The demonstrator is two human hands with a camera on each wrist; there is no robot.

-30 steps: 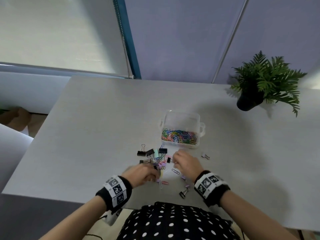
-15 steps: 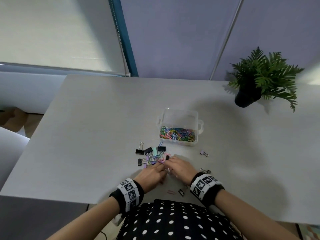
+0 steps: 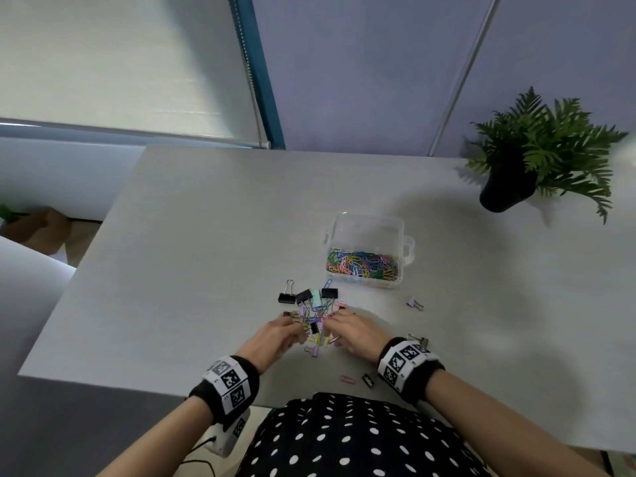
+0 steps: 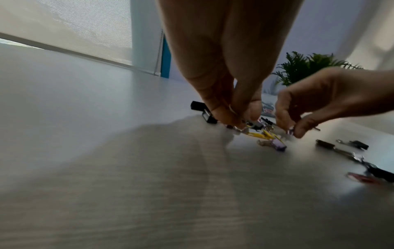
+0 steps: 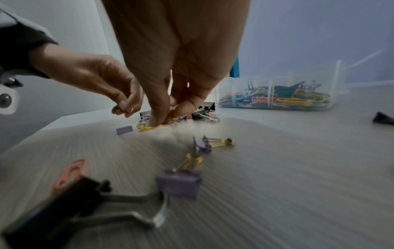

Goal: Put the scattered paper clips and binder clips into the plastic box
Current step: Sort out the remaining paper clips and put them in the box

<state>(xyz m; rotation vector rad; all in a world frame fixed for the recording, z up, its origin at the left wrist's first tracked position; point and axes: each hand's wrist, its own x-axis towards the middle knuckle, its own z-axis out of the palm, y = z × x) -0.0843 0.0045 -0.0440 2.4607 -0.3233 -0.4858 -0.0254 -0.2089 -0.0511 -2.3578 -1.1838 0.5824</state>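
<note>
item: stray clips at the table's [image 3: 172, 270] near edge. a pink paper clip [image 3: 347, 379] and a small black binder clip [image 3: 368, 380] lie just in front of the person, apart from the rest; another binder clip [image 3: 418, 339] sits beside the right wrist. light, flat wire; judged hard to lift off a smooth top, best slid or nipped at one end.

item: left hand [image 3: 275, 339], fingers curled down, tips pinching into the near side of the heap; which clip it has, cannot tell.

item: right hand [image 3: 354, 333], fingers bunched together, tips down on the yellow paper clips [image 5: 145, 127]; whether it grips them or only presses, cannot tell.

item: main heap [image 3: 315, 315] between and just beyond the hands. mixed black, mint and lilac binder clips tangled with coloured wire. judged stiff, springy, light; take binder clips by the folded body or a wire handle; loops may snag and drag neighbours.

item: lone lilac binder clip [image 3: 414, 302], right of the heap.

item: plastic box [image 3: 364, 222], beyond the heap, lid off, clear walls, already holding a layer of coloured paper clips. light; may skid if knocked.
</note>
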